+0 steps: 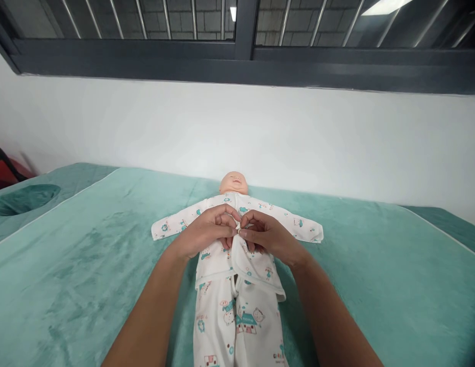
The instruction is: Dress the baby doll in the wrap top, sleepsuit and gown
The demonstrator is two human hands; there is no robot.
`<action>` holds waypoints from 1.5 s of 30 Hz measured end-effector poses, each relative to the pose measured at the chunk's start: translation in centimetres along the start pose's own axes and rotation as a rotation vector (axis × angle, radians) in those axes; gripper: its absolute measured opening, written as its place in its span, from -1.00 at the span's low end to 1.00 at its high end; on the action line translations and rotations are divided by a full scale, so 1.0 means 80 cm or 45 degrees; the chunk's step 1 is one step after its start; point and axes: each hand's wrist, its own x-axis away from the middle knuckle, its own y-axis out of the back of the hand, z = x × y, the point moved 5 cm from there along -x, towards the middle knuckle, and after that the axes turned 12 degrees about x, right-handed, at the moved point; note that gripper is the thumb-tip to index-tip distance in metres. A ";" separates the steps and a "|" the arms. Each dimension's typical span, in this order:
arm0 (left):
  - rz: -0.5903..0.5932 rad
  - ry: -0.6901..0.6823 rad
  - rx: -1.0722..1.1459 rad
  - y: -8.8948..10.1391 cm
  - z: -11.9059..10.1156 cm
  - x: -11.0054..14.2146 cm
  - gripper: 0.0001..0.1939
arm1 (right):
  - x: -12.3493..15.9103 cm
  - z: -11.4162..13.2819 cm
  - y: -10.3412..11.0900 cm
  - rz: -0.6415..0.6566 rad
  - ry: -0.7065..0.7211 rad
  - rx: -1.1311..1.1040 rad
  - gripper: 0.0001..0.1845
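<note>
A baby doll (234, 182) lies on its back, its head toward the wall. It wears a white printed baby shirt (216, 262) with both sleeves spread wide, and matching trousers (256, 326). At the middle of the chest, my left hand (210, 229) pinches the left front edge of the shirt. My right hand (270, 234) pinches the right front edge, its fingertips almost touching those of the left. Below the hands the shirt front hangs apart, one flap folded back. Whatever fastener sits between the fingertips is too small to make out.
The doll lies on a bed with a green plush cover (88, 285), which has a face hole (26, 199) at the far left. A white wall (237, 127) and a dark window frame (145, 61) stand behind. Something red and black (3, 171) shows at the left edge.
</note>
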 end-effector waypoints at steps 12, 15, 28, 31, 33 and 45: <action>0.052 0.049 -0.045 0.000 -0.003 0.005 -0.74 | -0.002 -0.001 0.001 -0.025 0.031 -0.082 -0.72; 0.046 0.056 -0.089 0.000 -0.001 0.004 -0.70 | -0.002 -0.001 0.000 -0.052 0.020 -0.072 -0.76; -0.406 -0.589 -0.983 0.020 -0.003 -0.011 -0.60 | -0.009 -0.005 0.016 -0.862 0.303 0.321 -0.82; -0.479 -0.640 -0.974 0.024 0.001 -0.012 -0.62 | -0.012 -0.010 0.015 -0.841 0.265 0.394 -0.78; -0.518 -0.674 -0.990 0.024 0.002 -0.012 -0.64 | -0.013 -0.011 0.014 -0.818 0.247 0.422 -0.76; -0.428 -0.720 -1.127 0.013 0.006 -0.020 -0.52 | -0.019 -0.008 0.005 -0.438 0.217 0.705 -0.50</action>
